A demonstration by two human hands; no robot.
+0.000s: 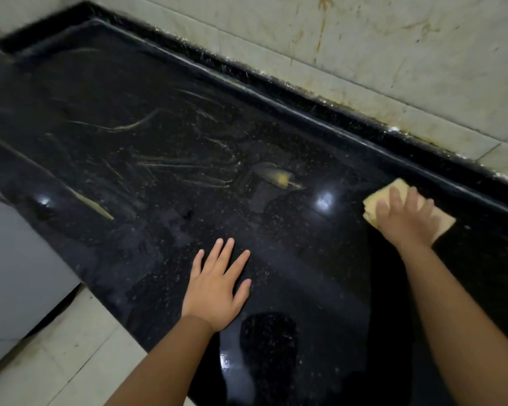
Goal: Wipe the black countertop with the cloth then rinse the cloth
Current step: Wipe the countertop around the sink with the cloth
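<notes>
**Cloth pressed to the counter at the right, other hand flat at centre**

From the head camera, looking down: the black countertop (165, 136) runs diagonally from the upper left of the frame to the lower right, speckled and glossy, with pale streaks smeared across its middle and a yellowish smudge (279, 175) right of centre. Its raised back edge meets a stained, pale tiled wall (364, 48) along the upper right.

The right hand (405, 218) reaches in from the lower right, forearm angled up toward the back edge. Its fingers are spread and lie on top of a folded tan cloth (373, 203), pressing it against the countertop at the right of the frame, near the back edge. The hand looks blurred.

The left hand (217, 285) comes up from the bottom centre, palm down, fingers straight and fanned, resting flat on the countertop and holding nothing. Pale floor tiles (56, 356) show at the lower left.
</notes>
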